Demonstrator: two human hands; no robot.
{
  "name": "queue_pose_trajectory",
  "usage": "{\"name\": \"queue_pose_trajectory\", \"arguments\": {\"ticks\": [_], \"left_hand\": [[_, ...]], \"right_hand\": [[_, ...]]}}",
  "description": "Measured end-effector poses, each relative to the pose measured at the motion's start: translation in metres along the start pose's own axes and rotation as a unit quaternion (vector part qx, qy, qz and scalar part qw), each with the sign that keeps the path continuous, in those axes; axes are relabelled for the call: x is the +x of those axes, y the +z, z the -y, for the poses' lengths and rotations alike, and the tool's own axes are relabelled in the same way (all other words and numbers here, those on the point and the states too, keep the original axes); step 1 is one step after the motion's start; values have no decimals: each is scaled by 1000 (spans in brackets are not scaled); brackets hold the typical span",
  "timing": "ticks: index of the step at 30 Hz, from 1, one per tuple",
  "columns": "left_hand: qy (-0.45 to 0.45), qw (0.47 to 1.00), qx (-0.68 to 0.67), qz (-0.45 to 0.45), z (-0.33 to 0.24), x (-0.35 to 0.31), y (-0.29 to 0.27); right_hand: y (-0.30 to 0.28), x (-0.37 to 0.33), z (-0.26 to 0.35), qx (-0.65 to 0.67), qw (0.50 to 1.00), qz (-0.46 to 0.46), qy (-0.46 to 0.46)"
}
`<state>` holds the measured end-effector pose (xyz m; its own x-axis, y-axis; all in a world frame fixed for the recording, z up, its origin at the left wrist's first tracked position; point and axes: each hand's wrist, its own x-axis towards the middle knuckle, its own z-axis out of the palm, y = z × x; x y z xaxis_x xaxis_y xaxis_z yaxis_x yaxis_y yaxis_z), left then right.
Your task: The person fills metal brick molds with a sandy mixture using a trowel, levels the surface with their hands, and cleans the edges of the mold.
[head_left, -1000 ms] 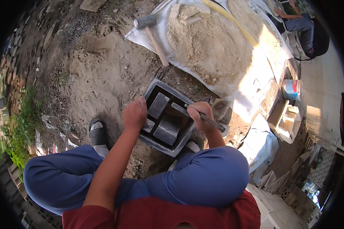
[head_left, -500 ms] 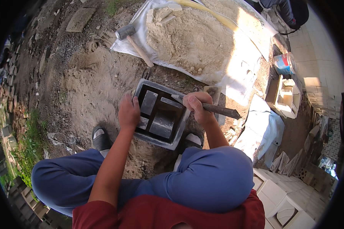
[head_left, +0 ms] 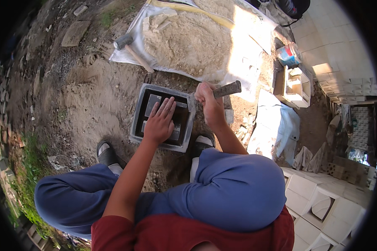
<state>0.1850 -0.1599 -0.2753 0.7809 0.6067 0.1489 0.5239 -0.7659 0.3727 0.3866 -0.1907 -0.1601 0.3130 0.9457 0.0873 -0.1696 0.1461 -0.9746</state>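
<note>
A dark grey rectangular mould (head_left: 138,121) with raised flat blocks inside lies on the ground between my feet. My left hand (head_left: 159,125) rests over its inner blocks, fingers stretched out and holding nothing. Beside the mould's upper right corner, my right hand (head_left: 207,99) is closed around a long, flat, dark metal bar (head_left: 228,89). One end of the bar sticks out to the right of the fist; its other end, by the mould's rim, is hard to make out.
Beyond the mould, a pile of sandy powder (head_left: 188,44) lies on a white sheet (head_left: 118,55), with a wooden-handled mallet (head_left: 138,57) at its edge. To the right are a bucket (head_left: 288,55), a pale block-shaped piece (head_left: 295,86), a light-blue sheet (head_left: 276,123) and stacked white blocks (head_left: 308,188).
My left hand has moved from the mould's left rim onto its inner blocks. My right hand has shifted up with the bar, whose outer end now tilts upward. The whole view has shifted slightly.
</note>
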Motion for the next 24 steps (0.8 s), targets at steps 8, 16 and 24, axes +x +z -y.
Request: {"name": "queue_pose_trajectory", "arguments": {"ticks": [8,16,24], "left_hand": [[-10,1000,-9,3,5,-4,6],[-8,999,-29,-11,4,-5,7],[-2,999,-36,-7,3,-5,4]], "right_hand": [[14,-14,-10,-105,993,-18,-47],[16,-19,-15,-84,990,-103,-39],[12,-18,-36,-85,989,-123,5]]}}
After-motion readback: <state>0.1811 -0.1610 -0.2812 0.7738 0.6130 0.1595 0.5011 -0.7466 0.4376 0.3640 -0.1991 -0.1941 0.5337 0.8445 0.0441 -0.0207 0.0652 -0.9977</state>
